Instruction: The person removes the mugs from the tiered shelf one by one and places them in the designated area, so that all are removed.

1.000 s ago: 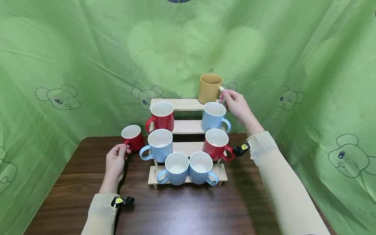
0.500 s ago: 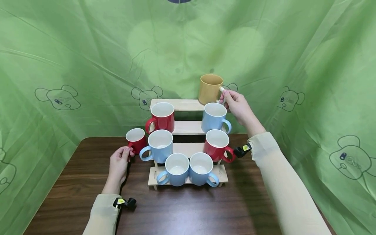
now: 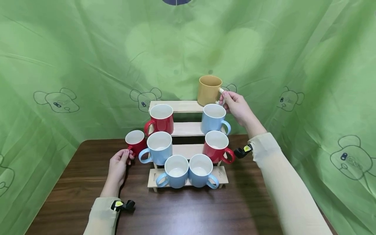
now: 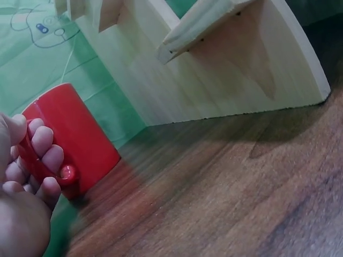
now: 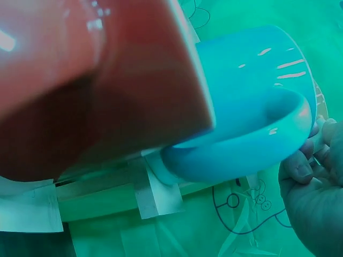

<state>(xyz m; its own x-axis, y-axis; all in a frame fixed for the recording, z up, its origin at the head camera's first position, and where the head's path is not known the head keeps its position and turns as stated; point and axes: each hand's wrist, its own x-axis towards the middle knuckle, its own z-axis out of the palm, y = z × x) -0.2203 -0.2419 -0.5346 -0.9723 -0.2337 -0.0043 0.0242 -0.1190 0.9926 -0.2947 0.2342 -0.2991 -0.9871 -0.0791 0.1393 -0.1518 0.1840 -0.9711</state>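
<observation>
My left hand point(image 3: 117, 166) grips the handle of a red mug point(image 3: 141, 147) with a white inside. This mug stands upright on the table just left of the stepped wooden rack point(image 3: 188, 150). In the left wrist view the fingers curl through the red mug's handle, its base down at the tabletop. Up at the right end of the top shelf, my right hand point(image 3: 239, 107) pinches the white handle of a tan mug point(image 3: 207, 93). The right wrist view shows that hand only partly, behind a light blue mug point(image 5: 252, 69); the tan mug is mostly hidden there.
Lower shelves hold light blue mugs point(image 3: 160, 150) and red mugs, including a red mug point(image 3: 163, 122) on the left and another red mug point(image 3: 212, 148) on the right. Two blue mugs stand side by side on the bottom shelf point(image 3: 221, 174). A green curtain point(image 3: 176, 49) hangs behind.
My left hand has moved a little to the right and nearer, bringing the red mug closer to the rack. The right hand and tan mug have stayed in place.
</observation>
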